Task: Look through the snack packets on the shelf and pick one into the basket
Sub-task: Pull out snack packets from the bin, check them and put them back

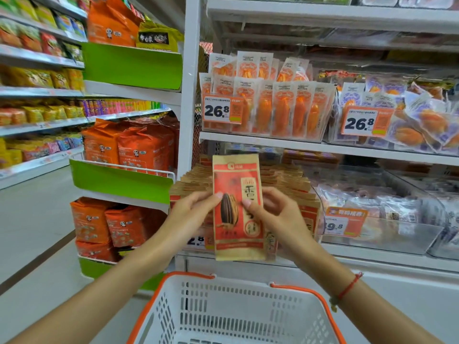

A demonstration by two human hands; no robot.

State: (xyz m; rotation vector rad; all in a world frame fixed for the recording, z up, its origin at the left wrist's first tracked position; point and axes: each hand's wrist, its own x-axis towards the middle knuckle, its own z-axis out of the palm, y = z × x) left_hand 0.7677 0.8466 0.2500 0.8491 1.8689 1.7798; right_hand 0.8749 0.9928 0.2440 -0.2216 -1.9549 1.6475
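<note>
Both arms extended above white basket (223,309). Left hand (192,212) and right hand (278,214) pinching sunflower seed packet (237,207) upright, thumbs on front.

the scene is bright and evenly lit with soft white light from above, so shadows are faint, showing mainly as dark bands under the white metal shelf boards (323,18) and behind the stock. the wide lens bows the white upright shelf post (190,83) and splays the shelves on the left, and detail smears toward the right edge, where the clear plastic display bins (409,234) carry pale glare. the tan and red paper seed packet (237,209) is fairly sharp in the centre, though its small print stays soft, as does the white plastic basket with orange rim (236,311).
</note>
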